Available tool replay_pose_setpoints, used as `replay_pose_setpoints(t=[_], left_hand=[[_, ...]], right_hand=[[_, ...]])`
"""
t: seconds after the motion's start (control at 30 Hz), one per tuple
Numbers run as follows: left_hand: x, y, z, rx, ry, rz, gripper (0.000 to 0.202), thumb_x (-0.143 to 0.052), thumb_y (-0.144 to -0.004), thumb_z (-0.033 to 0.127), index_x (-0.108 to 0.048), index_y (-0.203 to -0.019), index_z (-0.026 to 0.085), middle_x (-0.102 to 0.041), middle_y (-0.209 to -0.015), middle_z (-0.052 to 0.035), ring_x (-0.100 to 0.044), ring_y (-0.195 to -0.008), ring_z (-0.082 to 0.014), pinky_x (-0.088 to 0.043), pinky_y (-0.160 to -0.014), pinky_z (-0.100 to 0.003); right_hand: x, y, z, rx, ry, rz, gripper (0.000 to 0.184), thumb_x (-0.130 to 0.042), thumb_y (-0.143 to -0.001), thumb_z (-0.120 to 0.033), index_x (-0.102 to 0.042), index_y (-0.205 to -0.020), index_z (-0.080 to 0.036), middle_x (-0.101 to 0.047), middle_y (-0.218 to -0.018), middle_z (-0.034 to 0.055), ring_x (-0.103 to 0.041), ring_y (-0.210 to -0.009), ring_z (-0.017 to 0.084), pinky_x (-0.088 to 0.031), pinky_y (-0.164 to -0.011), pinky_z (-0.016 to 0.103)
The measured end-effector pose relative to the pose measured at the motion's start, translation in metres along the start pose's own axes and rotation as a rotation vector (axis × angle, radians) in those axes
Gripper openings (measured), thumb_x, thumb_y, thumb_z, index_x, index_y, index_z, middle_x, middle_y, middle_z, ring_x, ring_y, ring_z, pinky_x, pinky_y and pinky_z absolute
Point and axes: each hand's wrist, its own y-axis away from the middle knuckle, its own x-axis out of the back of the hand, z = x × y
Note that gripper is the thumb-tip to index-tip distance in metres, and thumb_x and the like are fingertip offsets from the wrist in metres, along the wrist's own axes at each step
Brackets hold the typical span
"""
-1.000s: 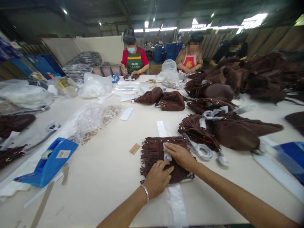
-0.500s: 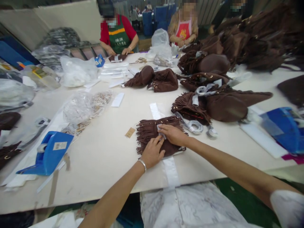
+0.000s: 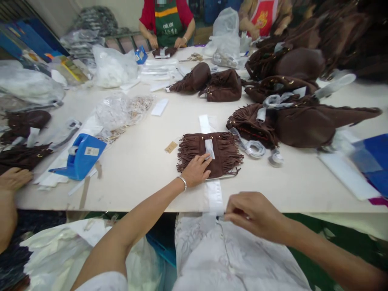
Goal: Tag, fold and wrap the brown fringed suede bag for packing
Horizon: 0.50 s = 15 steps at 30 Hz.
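A dark brown fringed bag (image 3: 222, 155) lies flat on the table, with a strip of pale wrapping (image 3: 209, 149) at its middle. My left hand (image 3: 197, 170) rests open on the bag's lower left part, fingers stretched toward that wrapping. Under the bag runs a white strip (image 3: 213, 196), which shows beyond it and at the table's near edge. At the right side of the strip's near end, the fingers of my right hand (image 3: 254, 214) are pinched together; the exact contact is partly blurred. A tan tag (image 3: 171, 147) lies left of the bag.
Brown bags (image 3: 306, 125) and a coiled, wrapped strap (image 3: 254, 149) lie to the right. Blue tape dispensers (image 3: 83, 157) stand at both sides. A co-worker's hand (image 3: 15, 178) is at far left; two people work across the table (image 3: 133, 133).
My right hand has left the bag and come back toward me, to the table's near edge. My left hand has stayed on the bag. The view has tilted down.
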Motion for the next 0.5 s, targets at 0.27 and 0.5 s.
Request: replay_pose_setpoints(t=[0.27, 0.5], left_hand=[[0.001, 0.001, 0.002, 0.000, -0.017, 0.005, 0.053, -0.045, -0.093, 0.032, -0.039, -0.143, 0.016, -0.037, -0.151, -0.0136, -0.039, -0.130, -0.0278, -0.031, -0.112, -0.049], [0.001, 0.001, 0.003, -0.007, -0.011, 0.022, 0.053, -0.047, -0.092, 0.032, -0.040, -0.142, 0.016, -0.037, -0.151, -0.0132, -0.040, -0.129, -0.0269, -0.033, -0.111, -0.048]], right_hand=[[-0.079, -0.019, 0.045, 0.405, 0.755, -0.083, 0.019, -0.045, -0.097, -0.017, -0.059, -0.111, -0.017, -0.062, -0.112, 0.0102, -0.052, -0.094, 0.022, -0.037, -0.080, 0.036], [-0.068, -0.008, 0.038, 0.273, 0.666, -0.001, 0.014, -0.046, -0.099, -0.022, -0.059, -0.096, -0.017, -0.063, -0.092, 0.0056, -0.048, -0.084, 0.019, -0.033, -0.073, 0.034]])
